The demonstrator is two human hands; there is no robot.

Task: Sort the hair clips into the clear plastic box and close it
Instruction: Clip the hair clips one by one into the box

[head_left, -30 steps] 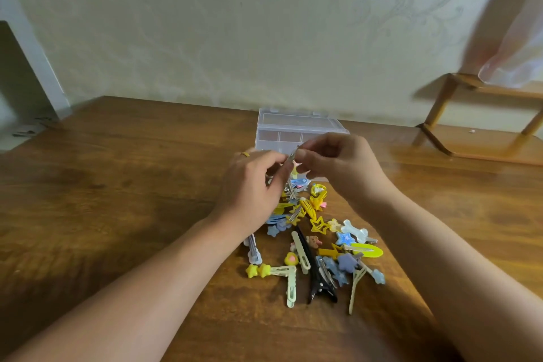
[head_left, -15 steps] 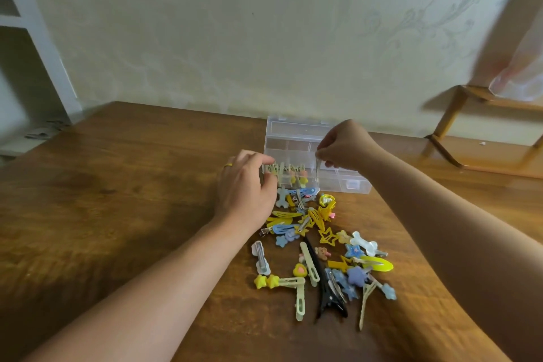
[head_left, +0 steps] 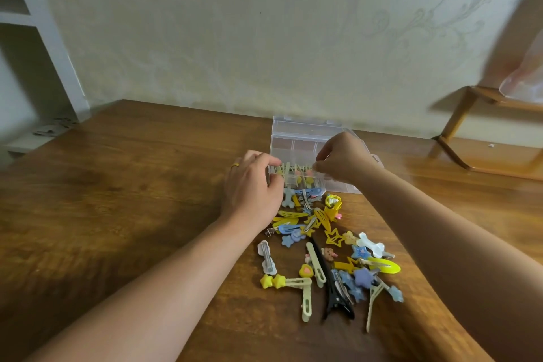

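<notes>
Both hands moved from mid-air to clear plastic box (head_left: pixel 305 141), far table (head_left: pixel 117 200); right hand (head_left: pixel 345 160) pinches clip at front compartment, left hand (head_left: pixel 252 185) steadies box; filling step; loose hair clips (head_left: pixel 329 247) near; next, release, fetch another.

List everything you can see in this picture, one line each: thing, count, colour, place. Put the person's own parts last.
clear plastic box: one, clear, lid open, far on table.
clips in box: several, cream and orange, front row.
loose hair clips: many, yellow, blue, cream, near side of box.
black claw clip: one, in pile.
table: one, brown wood.
wooden rack: one, far right.
left hand: at box's left end.
right hand: over box, grip unclear.
</notes>
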